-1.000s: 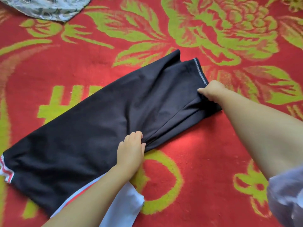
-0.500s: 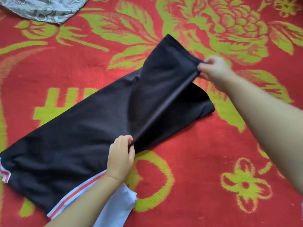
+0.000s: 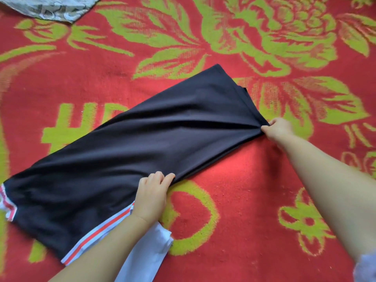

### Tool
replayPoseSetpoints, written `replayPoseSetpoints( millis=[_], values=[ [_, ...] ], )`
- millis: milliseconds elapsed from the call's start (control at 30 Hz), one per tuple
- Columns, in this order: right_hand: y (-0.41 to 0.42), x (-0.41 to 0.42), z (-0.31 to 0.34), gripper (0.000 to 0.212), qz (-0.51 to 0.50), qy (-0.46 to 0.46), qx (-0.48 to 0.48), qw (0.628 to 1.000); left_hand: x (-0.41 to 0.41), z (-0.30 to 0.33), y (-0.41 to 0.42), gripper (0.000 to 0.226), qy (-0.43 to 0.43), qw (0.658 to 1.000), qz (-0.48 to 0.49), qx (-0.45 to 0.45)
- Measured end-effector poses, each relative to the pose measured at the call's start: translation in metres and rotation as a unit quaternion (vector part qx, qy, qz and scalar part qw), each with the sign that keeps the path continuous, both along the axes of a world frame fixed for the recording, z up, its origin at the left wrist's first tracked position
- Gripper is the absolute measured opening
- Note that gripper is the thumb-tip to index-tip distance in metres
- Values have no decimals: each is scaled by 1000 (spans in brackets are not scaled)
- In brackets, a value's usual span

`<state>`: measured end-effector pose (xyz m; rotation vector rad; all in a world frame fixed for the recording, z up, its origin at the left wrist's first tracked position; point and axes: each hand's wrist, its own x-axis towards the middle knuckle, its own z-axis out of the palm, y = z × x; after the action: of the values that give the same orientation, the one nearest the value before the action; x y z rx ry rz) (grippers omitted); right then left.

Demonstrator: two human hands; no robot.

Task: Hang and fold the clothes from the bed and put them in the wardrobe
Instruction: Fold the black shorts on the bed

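Since half a second ago my right hand (image 3: 278,130) has brought the raised flap down, its fingers pinching the corner while my left hand (image 3: 151,197) fingers pinch the near edge, so the dark garment (image 3: 142,151) lies folded lengthwise on the bed (image 3: 254,200).

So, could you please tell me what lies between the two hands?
In the head view, the dark garment's near edge runs from left hand to right hand.
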<state>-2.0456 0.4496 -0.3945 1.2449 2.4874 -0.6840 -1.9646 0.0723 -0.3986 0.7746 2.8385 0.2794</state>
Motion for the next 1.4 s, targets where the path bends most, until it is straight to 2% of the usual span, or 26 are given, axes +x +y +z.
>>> replayPoseSetpoints(
  millis=[133,200,267,333,400,467,533,567,633,700,800,933,967,1000,1033,1100,1167,1200,1233,1267,1300,1333,1367,1400],
  values=[
    [-6,1,-7,31,-19,-5,35,999,0,-4,-11,52,13,999,-46,23],
    [-14,2,-6,37,-25,-12,34,999,2,-8,-15,64,-5,997,-76,8],
    [-31,7,1,54,-24,-7,33,999,6,-7,-20,72,-41,994,-98,8],
    [-62,23,15,69,56,29,82,995,12,3,-31,65,-90,991,-84,49],
    [-107,46,27,65,180,120,109,970,22,19,-53,56,-137,986,-27,93],
    [-163,77,35,45,255,164,19,953,38,33,-88,60,-137,984,31,108],
    [-219,112,35,22,291,105,-118,944,62,39,-131,71,-113,991,27,70],
    [-245,129,32,21,312,42,-175,933,75,37,-153,75,-97,994,-5,40],
    [-286,151,24,36,341,-61,-252,903,99,30,-193,83,-82,991,-97,-30],
    [-307,159,18,36,317,-77,-291,899,111,20,-220,88,-86,979,-158,-94],
    [-314,158,12,29,232,-102,-347,903,115,8,-236,66,-65,978,-164,-108],
    [-313,159,18,23,165,-146,-392,893,108,4,-229,46,-20,988,-141,-52],
    [-312,158,23,18,125,-158,-423,883,107,3,-227,40,-16,993,-119,-10],
    [-312,156,28,15,79,-172,-457,869,106,3,-226,37,-52,995,-77,47],
    [-313,151,34,11,38,-181,-486,854,105,5,-226,36,-122,986,-16,109],
    [-317,134,48,10,-8,-159,-539,827,97,14,-227,30,-257,931,144,215],
    [-331,107,59,24,-42,-66,-617,783,82,16,-230,30,-298,869,270,289],
    [-337,94,58,28,-106,-7,-639,762,73,13,-232,29,-324,823,330,331],
    [-345,87,55,32,-194,53,-662,722,64,10,-235,29,-354,764,389,373],
    [-355,85,54,36,-259,104,-652,705,59,5,-236,31,-373,710,442,402],
    [-364,84,50,38,-283,116,-642,703,56,-1,-237,27,-379,676,486,404],
    [-373,85,46,39,-245,117,-618,738,55,-7,-238,22,-371,669,511,392],
    [-383,87,46,39,-162,119,-568,798,56,-11,-238,20,-355,676,525,376],
    [-390,91,42,41,-37,127,-487,864,56,-15,-237,23,-333,691,529,363]
  ],
)
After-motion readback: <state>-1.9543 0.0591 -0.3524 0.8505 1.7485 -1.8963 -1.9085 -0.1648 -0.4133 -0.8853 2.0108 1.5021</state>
